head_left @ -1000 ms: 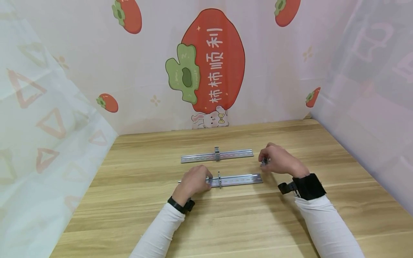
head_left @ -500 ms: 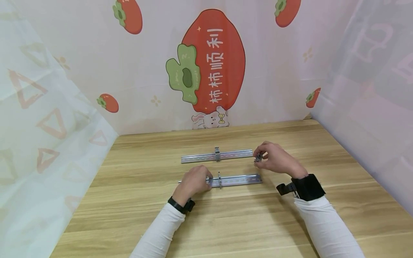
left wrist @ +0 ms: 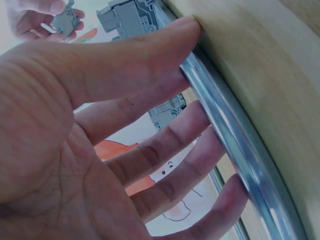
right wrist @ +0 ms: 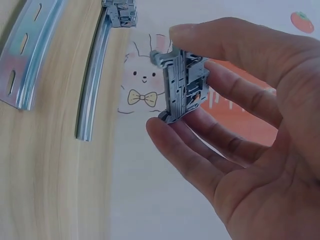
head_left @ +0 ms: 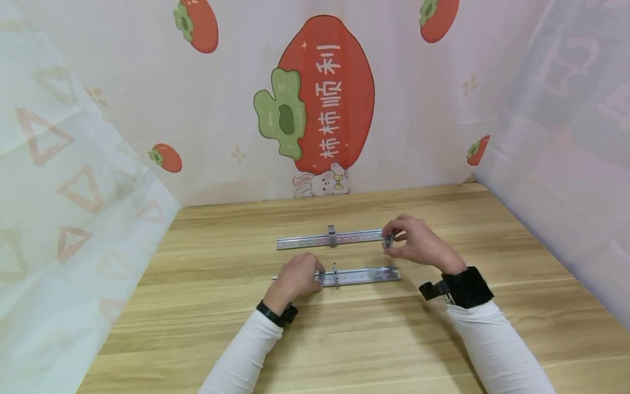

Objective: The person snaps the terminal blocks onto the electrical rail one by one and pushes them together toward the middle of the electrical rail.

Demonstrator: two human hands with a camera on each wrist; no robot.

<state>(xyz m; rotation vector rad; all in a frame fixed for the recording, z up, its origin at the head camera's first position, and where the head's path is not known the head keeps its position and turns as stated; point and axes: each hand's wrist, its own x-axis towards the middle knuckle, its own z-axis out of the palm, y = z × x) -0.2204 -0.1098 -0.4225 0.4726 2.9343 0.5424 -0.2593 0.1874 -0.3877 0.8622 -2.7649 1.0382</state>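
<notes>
My left hand point(head_left: 295, 275) holds the near slotted DIN rail point(head_left: 366, 275), thumb on one long edge and fingertips along the other, as the left wrist view shows. A slim grey terminal block point(head_left: 336, 275) sits upright across this rail, just right of that hand. Between thumb and fingertips, my right hand point(head_left: 418, 243) pinches another grey terminal block point(right wrist: 185, 85), raised by the right end of the far DIN rail point(head_left: 305, 242). Several terminal blocks point(head_left: 332, 235) stand side by side near that far rail's middle.
Both rails lie roughly parallel on a wood-grain table point(head_left: 344, 339). A white backdrop point(head_left: 211, 98) printed with persimmons rises behind the table. White sheets hang at the left point(head_left: 59, 246) and right point(head_left: 556, 164) sides.
My right hand has moved left with its terminal block, from beyond the rails' right ends to the far rail's end, and has turned the block. The left hand stays in place.
</notes>
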